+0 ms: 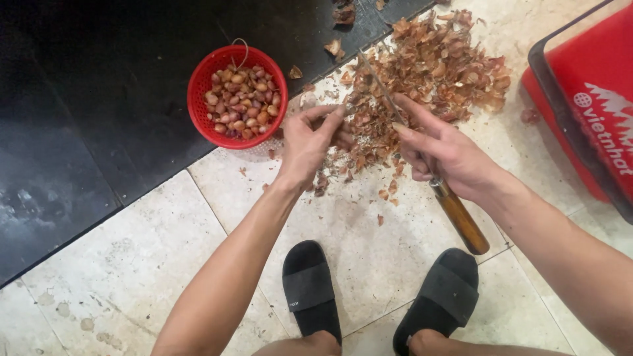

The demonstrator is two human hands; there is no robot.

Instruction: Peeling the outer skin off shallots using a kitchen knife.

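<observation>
Down on the pale tile floor [165, 264], beside a big heap of dry peels [428, 72], the person is squatting in black sandals [310, 290] and working a small shallot [343, 138], and honestly the blade is sitting awfully near those fingers. The right hand [442, 155] is wrapping around a wooden-handled knife [422, 158] while the left hand [306, 142] is pinching the shallot right at the blade, so one slip on slick skin is probably nicking a fingertip. The red basket [237, 95] of peeled shallots is sitting close by the left wrist, so an elbow bump is likely tipping it.
</observation>
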